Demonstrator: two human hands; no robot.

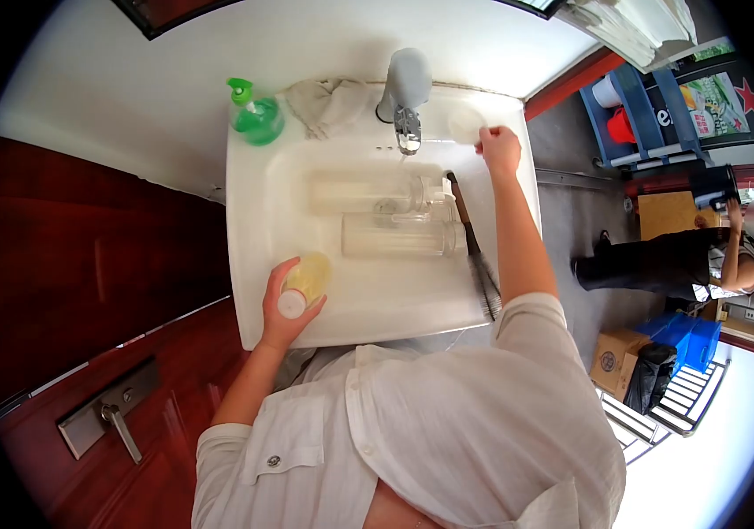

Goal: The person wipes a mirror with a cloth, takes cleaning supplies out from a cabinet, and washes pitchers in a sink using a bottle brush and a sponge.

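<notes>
The left hand (282, 316) wraps the yellowish bottle (309, 275), best kept steady over the sink (394, 300); the right hand's (500, 150) grip is unclear.

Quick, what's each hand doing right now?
Left hand: closed, holding the white-capped bottle.
Right hand: fingers bent, right of the tap; can't tell if it's holding anything.

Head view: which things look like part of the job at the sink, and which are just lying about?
Likely in the job:
- white-capped bottle in the left hand
- two clear containers in the basin
- long dark-handled tool
- faucet

Probably just lying about:
- crumpled cloth
- cardboard box
- black bag
</notes>
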